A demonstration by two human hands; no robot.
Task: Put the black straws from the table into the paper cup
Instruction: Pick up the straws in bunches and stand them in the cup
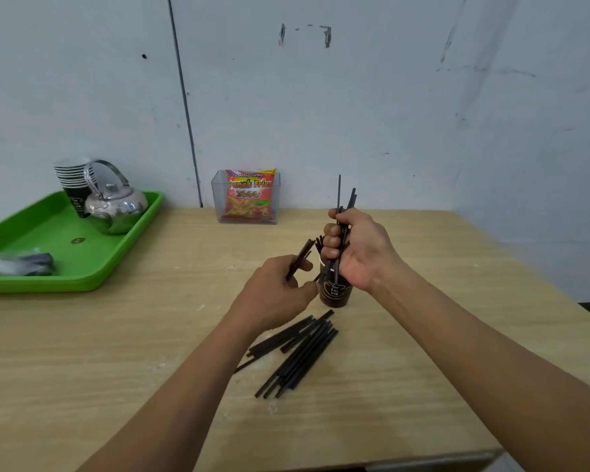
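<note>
I judged the job to be about half done. The right grip (358,253) was clenched round a bunch of black straws (347,199), held nearly upright with their lower ends aimed down at the paper cup (334,294). The cup stood on the worktop (116,352) directly beneath that grip and was partly hidden by it. The left grip (276,298), just beside the cup on its left, pinched a few more straws (302,255) that slanted up and away from it. One of its fingers looked to be touching the cup's side, though I could not be sure. Some straw tips (319,241) showed above the rim, right beside the right grip, so I took it that a share was already inside. What was left was plain enough: a loose pile of straws (304,352) lay flat on the worktop just below both grips, on my side of them, its far end near the cup's foot. By my reckoning the two held bunches were not yet in, and the pile would need gathering in another load or two.
</note>
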